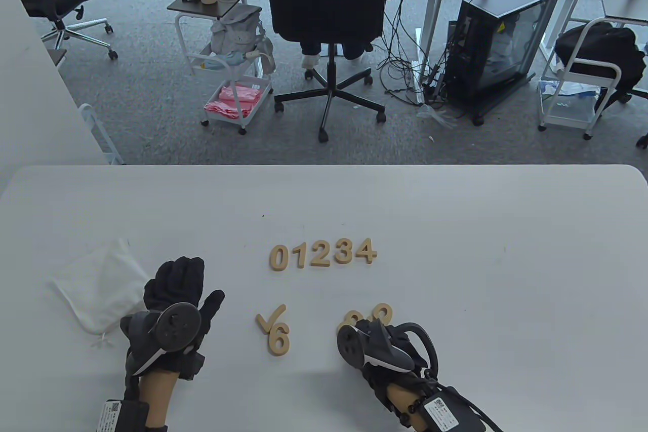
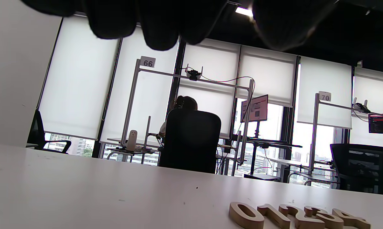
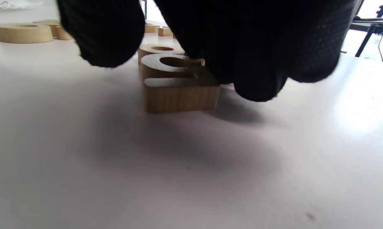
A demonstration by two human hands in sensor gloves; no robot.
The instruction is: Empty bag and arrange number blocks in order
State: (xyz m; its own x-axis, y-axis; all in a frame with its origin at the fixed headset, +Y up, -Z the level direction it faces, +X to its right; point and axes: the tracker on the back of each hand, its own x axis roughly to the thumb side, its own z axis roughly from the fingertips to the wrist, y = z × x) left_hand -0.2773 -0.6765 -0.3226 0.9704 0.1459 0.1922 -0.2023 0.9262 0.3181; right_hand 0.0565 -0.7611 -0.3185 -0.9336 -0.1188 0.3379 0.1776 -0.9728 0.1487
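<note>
1. My right hand [image 1: 377, 338] hovers over two wooden blocks [image 3: 178, 82], fingers curled down around them (contact unclear).
2. My left hand [image 1: 174, 300] rests relaxed on the table [image 1: 506, 249], beside the emptied bag [image 1: 98, 282].
3. Blocks 0–4 [image 1: 322, 253] sit in a row; the 7 [image 1: 271, 320] and 6 [image 1: 278, 338] lie loose.

Bright window daylight, backlit dark wrist views, soft shadows, wide-angle edge distortion

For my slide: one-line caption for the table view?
Wooden numbers 0 to 4 lined up; right hand reaches for loose numbers, empty bag at left.

left hand [image 1: 177, 295] flat, right hand [image 1: 377, 336] curled down
</note>
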